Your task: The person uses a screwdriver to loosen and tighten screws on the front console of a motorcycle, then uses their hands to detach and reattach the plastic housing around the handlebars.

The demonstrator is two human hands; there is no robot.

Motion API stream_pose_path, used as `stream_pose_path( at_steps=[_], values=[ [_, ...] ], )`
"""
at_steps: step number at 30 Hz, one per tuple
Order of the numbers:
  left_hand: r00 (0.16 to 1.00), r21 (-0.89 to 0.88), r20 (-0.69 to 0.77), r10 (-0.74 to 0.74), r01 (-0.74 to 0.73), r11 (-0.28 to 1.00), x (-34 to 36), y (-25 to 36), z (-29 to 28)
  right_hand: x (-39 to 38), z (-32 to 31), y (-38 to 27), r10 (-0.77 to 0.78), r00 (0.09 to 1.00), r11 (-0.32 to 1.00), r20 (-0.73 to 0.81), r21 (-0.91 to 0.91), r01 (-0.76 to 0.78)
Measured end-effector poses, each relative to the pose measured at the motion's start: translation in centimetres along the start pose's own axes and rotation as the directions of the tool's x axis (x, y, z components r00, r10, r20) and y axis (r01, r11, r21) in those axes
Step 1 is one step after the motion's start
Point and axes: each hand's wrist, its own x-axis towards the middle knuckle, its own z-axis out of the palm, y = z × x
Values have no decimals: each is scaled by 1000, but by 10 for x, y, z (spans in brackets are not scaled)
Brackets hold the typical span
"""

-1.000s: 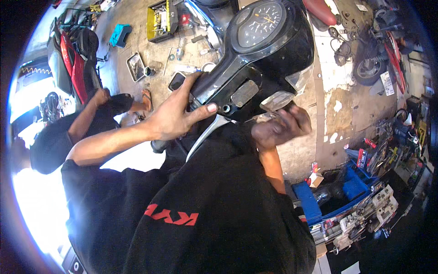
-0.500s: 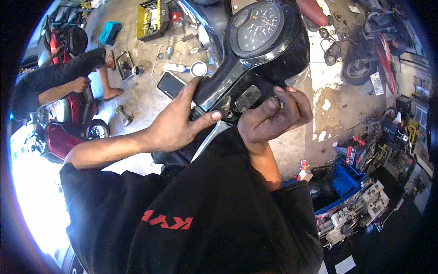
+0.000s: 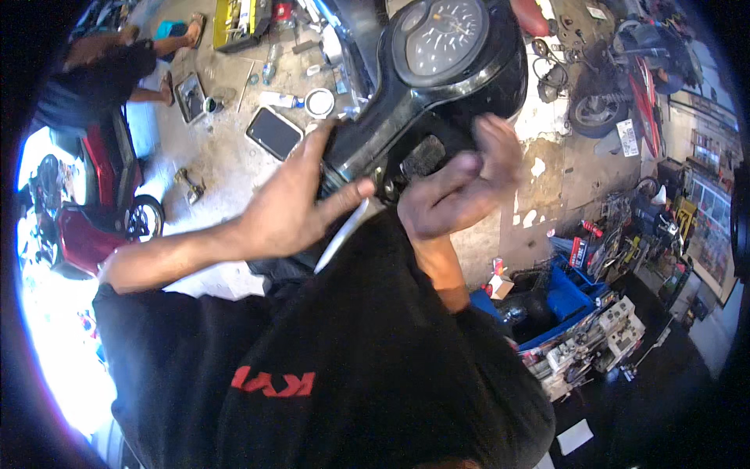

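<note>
A black handlebar cover [image 3: 375, 125] with a round speedometer [image 3: 441, 39] set in it stands in front of me, with an open recess on its near side. My left hand [image 3: 285, 207] is closed round the cover's left end, thumb on the near edge, fingers over the far side. At the right of the recess my right hand [image 3: 457, 187] is palm up with its fingers curled in against the cover's lower right edge; motion blurs it. Inside the recess sits a dark grey block [image 3: 423, 156], partly behind the right hand.
On the floor at left lie a phone [image 3: 275, 133], a white round container [image 3: 319, 102], and a dark tray [image 3: 190, 98]. A yellow toolbox [image 3: 241, 27] is beyond them. Another person [image 3: 98, 78] is beside a red motorbike [image 3: 108, 168]. A blue bin [image 3: 569, 301] is at right.
My view has shifted, so most things sit a little further left. The other person's legs have moved towards the yellow toolbox. Both my hands stay at the cover; the right hand's fingers have shifted slightly.
</note>
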Motion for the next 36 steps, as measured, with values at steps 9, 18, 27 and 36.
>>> stream_pose_path(
  at_steps=[9,18,27,36],
  values=[
    [996,26,24,-90,90,996,1,6,-9,13,14,-9,302,939,843,168,412,-345],
    [997,-6,24,-80,80,997,1,-8,4,4,-62,65,493,841,784,222,306,-540],
    [978,-148,-17,-206,201,968,-13,7,10,-21,-67,20,-159,918,828,363,555,-76],
    [998,14,-56,-40,41,999,-5,-8,4,-22,-14,-4,-239,962,794,130,596,117]
  ],
)
